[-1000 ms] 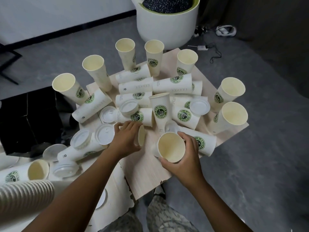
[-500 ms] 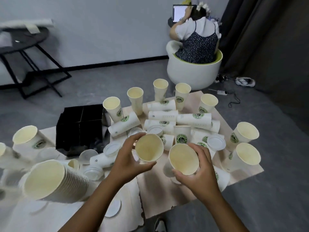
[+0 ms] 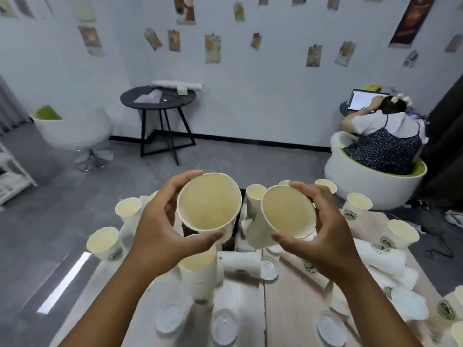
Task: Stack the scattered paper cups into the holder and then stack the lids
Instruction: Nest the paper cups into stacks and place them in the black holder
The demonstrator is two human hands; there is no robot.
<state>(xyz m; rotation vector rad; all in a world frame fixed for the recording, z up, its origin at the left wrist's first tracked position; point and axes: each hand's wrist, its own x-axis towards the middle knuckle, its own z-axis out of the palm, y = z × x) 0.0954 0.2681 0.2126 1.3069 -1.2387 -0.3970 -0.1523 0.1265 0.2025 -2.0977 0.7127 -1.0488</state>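
Cup logos: round green emblems stand on several paper cups, for example on a lying cup (image 3: 381, 248) and on a cup at the right edge (image 3: 446, 309); their letters are too blurred to read.
Wall pictures (image 3: 213, 48): no readable text.
Tablet screen (image 3: 362, 99): content is illegible.

A pale wall (image 3: 263, 101) is carrying scattered small pictures (image 3: 213, 48). Grey floor (image 3: 50, 216) is catching a bright streak of light (image 3: 64, 281) at lower left. A round black side table (image 3: 157, 98) is standing by the wall. A white tub chair (image 3: 75, 132) is sitting left; a person (image 3: 385, 139) is sitting in another white tub chair (image 3: 370, 181) right, facing a lit screen (image 3: 363, 100).
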